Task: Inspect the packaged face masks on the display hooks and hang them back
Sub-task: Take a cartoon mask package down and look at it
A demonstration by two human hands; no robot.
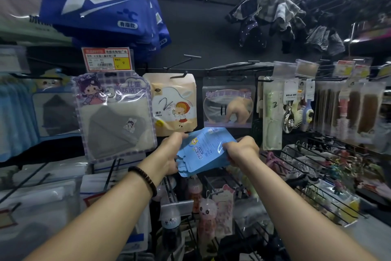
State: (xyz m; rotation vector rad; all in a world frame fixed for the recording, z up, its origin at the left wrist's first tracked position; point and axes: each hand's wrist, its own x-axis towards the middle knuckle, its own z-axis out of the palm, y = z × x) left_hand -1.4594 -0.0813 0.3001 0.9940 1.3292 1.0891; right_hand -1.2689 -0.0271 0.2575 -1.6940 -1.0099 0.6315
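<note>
Both hands hold a small stack of light blue mask packets (203, 150), tilted, printed back side toward me, below the hook row. My left hand (169, 153) grips the stack's left edge near its hang holes. My right hand (241, 150) pinches the right edge. A purple checked packet with a grey child's mask (115, 117) hangs on a hook to the left. Further left hangs a blue packet with a dark mask (55, 112). An empty black hook (191, 56) sticks out above the stack.
Big blue XL packets (101, 0) hang overhead at left, above a price tag (106, 58). A cream mirror pouch (173, 104) and a clear packet (227, 103) hang just above my hands. Combs and brushes (330, 108) hang right; wire baskets (317, 176) jut out below right.
</note>
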